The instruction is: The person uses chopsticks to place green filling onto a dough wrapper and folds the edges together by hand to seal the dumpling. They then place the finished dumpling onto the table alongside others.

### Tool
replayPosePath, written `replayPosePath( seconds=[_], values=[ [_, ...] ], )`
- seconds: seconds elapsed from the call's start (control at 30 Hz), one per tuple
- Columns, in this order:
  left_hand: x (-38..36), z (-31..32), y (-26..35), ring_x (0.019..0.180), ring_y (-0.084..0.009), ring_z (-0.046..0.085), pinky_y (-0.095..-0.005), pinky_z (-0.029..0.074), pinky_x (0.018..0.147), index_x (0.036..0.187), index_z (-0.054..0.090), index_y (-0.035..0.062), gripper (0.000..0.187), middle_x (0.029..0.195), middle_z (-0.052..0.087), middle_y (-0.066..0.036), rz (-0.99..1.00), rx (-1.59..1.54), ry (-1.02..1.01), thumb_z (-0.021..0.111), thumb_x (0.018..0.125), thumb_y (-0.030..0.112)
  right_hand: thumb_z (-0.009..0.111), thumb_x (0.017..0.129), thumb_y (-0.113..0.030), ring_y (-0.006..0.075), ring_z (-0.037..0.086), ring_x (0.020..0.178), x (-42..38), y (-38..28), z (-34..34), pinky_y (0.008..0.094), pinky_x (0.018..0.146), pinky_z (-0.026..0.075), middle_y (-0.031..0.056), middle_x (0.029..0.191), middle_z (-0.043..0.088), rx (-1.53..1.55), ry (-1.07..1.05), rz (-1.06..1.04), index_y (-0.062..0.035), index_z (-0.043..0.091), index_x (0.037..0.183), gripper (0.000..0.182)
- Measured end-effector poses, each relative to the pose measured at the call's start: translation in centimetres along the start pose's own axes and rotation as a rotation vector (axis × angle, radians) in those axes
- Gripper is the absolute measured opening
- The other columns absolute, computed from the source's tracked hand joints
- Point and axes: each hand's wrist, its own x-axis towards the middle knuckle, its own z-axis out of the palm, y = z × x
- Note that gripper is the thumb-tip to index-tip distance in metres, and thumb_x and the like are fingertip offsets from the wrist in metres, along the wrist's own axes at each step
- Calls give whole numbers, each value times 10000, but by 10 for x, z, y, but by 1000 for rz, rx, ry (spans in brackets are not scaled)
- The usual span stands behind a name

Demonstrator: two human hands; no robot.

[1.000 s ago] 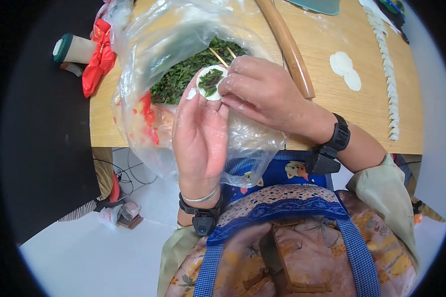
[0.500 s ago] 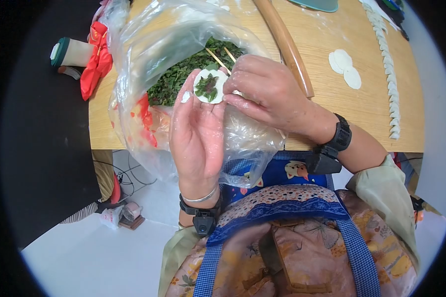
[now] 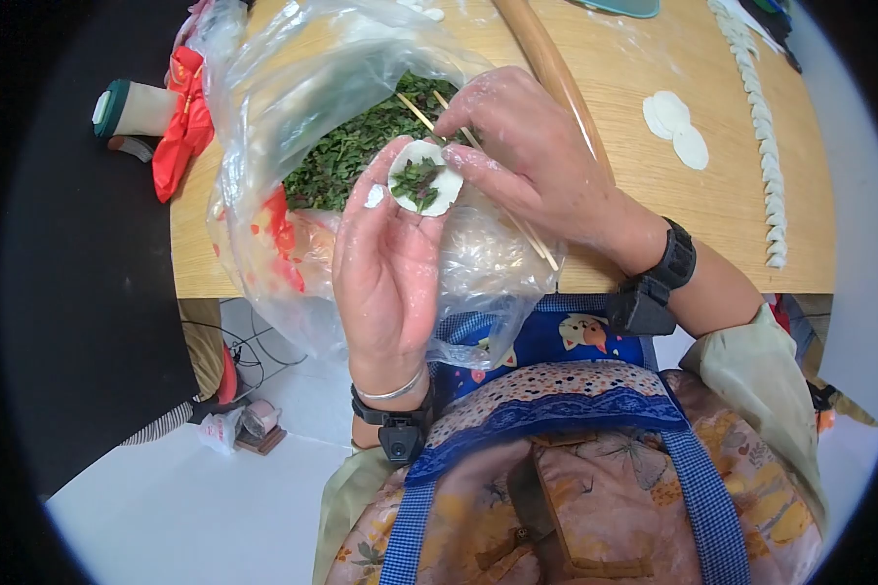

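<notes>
Head view: wrapper (image 3: 425, 177) with greens cupped on left hand (image 3: 388, 263), chopsticks (image 3: 478, 171) in right hand (image 3: 537, 156).

Left hand palm up over the edge of the table (image 3: 654, 195), fingers loosely curled under the round wrapper, which lies on the fingertips with a small heap of filling (image 3: 419, 181) at its centre; not clamped, only cradling. Right hand closed around the chopsticks, tips pointing up-left into the bag (image 3: 293, 117) of chopped greens, shafts running down-right under the palm, fingertips just beside the wrapper's right rim. Bag open just behind both hands, greens heaped inside. Rolling pin (image 3: 546, 68) lying slantwise behind the right hand. Three blank wrappers (image 3: 675, 127) well apart to the right; row of dumplings (image 3: 766, 146) along the far right edge. Red cloth (image 3: 180, 127) and capped jar (image 3: 132, 107) left of the bag.
</notes>
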Motion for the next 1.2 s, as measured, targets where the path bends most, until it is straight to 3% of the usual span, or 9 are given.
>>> replayPosePath(
  seconds=[0.27,0.43,0.63,0.83,1.0,1.2],
  values=[
    [0,1,-1,1238,-267,483,-409,399,1070,1328,382,-115,422,1298,487,-198,-37,23,-9,418,960,88,663,785,-126,296,557,892,1,3,-3,397,790,455,99,892,613,57,42,78,-43,634,862,116],
    [0,1,-2,1237,-261,482,-404,396,1071,1329,380,-115,422,1304,481,-197,-44,11,-30,415,961,89,684,784,-116,256,566,911,0,2,-5,367,800,458,71,923,620,115,4,-38,-77,693,927,149],
    [1,0,0,1244,-265,469,-407,382,1082,1329,378,-116,421,1301,479,-203,-33,7,-21,412,961,86,664,792,-78,273,565,934,1,2,-2,369,805,463,84,935,618,69,14,-59,-70,696,963,174],
    [2,2,0,1200,-276,526,-383,444,1038,1334,357,-152,458,1313,486,-222,-11,193,60,430,896,-37,683,738,-56,290,553,948,1,1,-5,384,807,457,89,950,601,91,-21,-62,-64,652,906,170],
    [3,-6,1,1129,-218,574,-337,479,992,1316,414,-117,441,1238,556,-186,1,183,16,482,884,-66,701,697,-45,298,552,943,2,-5,-2,395,786,460,78,935,582,75,-41,-165,-62,598,856,191],
    [3,-7,2,1050,-157,595,-254,506,897,1317,456,-47,438,1192,590,-144,-5,252,31,452,881,-89,692,677,-75,289,571,925,0,-5,4,397,776,477,73,925,584,-2,-14,-320,-51,588,833,189]
  ],
)
